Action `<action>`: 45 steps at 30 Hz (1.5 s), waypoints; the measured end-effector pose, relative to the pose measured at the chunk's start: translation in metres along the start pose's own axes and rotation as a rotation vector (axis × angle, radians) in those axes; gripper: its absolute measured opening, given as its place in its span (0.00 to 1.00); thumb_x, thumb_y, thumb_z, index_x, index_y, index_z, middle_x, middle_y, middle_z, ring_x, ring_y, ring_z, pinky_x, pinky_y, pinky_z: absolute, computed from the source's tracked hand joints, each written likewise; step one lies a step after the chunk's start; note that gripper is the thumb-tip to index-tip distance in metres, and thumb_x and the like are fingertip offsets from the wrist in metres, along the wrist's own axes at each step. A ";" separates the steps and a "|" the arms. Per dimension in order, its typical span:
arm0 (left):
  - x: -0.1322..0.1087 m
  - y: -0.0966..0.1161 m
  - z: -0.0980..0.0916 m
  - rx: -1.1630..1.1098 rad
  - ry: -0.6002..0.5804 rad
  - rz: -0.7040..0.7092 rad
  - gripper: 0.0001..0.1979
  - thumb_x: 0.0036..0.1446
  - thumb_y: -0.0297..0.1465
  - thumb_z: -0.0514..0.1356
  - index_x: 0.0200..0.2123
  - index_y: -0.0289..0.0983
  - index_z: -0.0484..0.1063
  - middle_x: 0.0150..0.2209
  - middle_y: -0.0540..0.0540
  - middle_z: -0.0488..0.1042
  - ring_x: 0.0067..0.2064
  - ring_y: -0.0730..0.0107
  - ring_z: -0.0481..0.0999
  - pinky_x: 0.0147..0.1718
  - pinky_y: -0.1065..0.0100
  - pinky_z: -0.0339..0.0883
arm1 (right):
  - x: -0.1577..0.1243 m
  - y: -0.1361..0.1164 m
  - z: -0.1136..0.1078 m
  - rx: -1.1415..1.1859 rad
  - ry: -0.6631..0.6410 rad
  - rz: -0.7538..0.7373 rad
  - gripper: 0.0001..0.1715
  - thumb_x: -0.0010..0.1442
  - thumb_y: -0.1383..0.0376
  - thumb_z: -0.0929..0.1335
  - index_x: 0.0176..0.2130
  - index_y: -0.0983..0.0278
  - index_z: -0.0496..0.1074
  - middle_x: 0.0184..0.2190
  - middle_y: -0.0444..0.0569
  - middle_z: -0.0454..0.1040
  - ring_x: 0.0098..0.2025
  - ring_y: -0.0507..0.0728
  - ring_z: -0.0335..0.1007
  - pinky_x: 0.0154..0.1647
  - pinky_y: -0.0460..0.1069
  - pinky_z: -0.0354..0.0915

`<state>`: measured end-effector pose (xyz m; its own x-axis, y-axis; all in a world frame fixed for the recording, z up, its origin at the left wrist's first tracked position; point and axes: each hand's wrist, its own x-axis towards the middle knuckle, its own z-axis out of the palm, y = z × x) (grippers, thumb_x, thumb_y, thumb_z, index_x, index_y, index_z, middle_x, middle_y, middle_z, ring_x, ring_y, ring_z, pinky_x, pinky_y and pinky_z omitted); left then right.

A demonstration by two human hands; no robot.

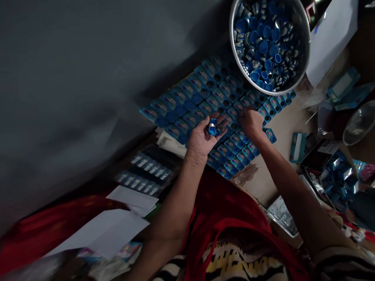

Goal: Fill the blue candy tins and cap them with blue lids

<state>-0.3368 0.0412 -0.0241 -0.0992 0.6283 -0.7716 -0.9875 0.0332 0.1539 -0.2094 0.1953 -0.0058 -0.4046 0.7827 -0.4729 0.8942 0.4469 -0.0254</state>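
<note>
My left hand (204,137) is turned palm up, fingers partly curled, with several small blue round caps (213,131) lying in it. It is just above the rows of blue printed cards (187,127), which have round spots at one end. Further right, my right hand (251,121) reaches down to the cards with its fingers bent together. Its fingertips and anything between them are hidden. A round metal bowl (233,43) filled with loose blue and silver caps stands beyond my right hand, over the far edge of the card rows.
A grey wall (73,78) borders the left side. Packed cards (152,168) and white papers (102,234) lie at lower left. On the right are a clear plastic tray (283,216), a teal box (298,147), a clear bowl (359,123) and a heap of shiny blue pieces (340,179).
</note>
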 end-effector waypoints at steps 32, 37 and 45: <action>-0.028 -0.050 -0.025 0.122 0.026 -0.170 0.11 0.70 0.32 0.65 0.50 0.33 0.83 0.51 0.34 0.86 0.56 0.51 0.86 0.61 0.46 0.79 | -0.033 0.000 0.008 0.075 -0.029 -0.132 0.15 0.70 0.68 0.67 0.47 0.59 0.84 0.51 0.54 0.85 0.53 0.63 0.81 0.51 0.53 0.70; -0.016 -0.029 -0.028 0.086 -0.014 -0.113 0.18 0.74 0.38 0.60 0.51 0.31 0.83 0.56 0.31 0.84 0.62 0.47 0.83 0.64 0.47 0.76 | -0.006 -0.020 0.000 -0.112 -0.130 -0.065 0.16 0.67 0.64 0.71 0.54 0.58 0.81 0.49 0.55 0.86 0.50 0.65 0.82 0.44 0.52 0.69; -0.010 -0.021 -0.021 0.083 0.002 -0.120 0.16 0.74 0.37 0.59 0.49 0.32 0.83 0.52 0.33 0.86 0.58 0.51 0.85 0.62 0.50 0.78 | -0.029 -0.012 -0.009 0.042 -0.035 -0.179 0.09 0.71 0.61 0.71 0.48 0.58 0.82 0.46 0.51 0.84 0.48 0.60 0.80 0.45 0.51 0.69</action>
<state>-0.3178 0.0179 -0.0320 0.0190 0.6145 -0.7887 -0.9788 0.1724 0.1108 -0.2103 0.1710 0.0164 -0.5514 0.6769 -0.4877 0.8162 0.5585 -0.1477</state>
